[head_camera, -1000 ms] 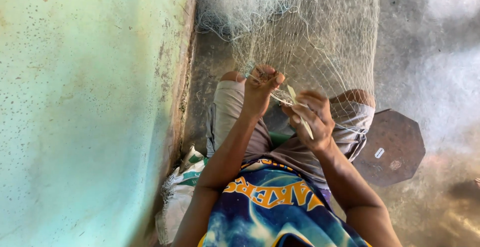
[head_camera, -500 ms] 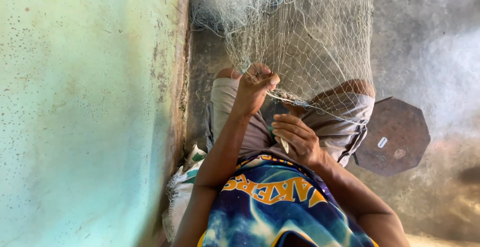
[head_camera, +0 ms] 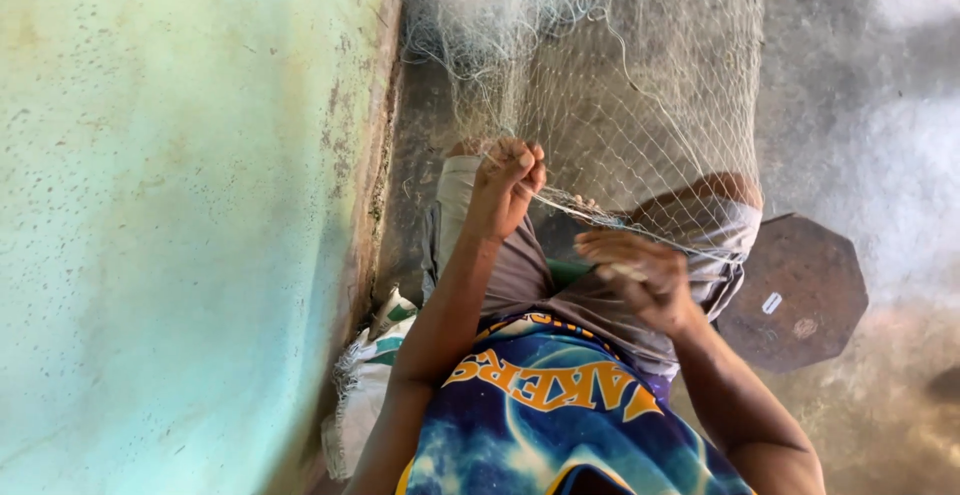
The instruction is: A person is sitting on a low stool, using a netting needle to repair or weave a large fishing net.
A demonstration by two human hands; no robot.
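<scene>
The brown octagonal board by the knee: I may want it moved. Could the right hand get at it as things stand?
Probably yes. The right hand is beside the board, with nothing between them, but its fingers pinch a strand of the net, so it would need to let go.

Sleeveless blue swirl-patterned shirt with yellow lettering, grey shorts, bare arms.

Pale, fine-meshed fishing net hangs from twelve o'clock, draped over the knees, one strand pulled taut.
</scene>
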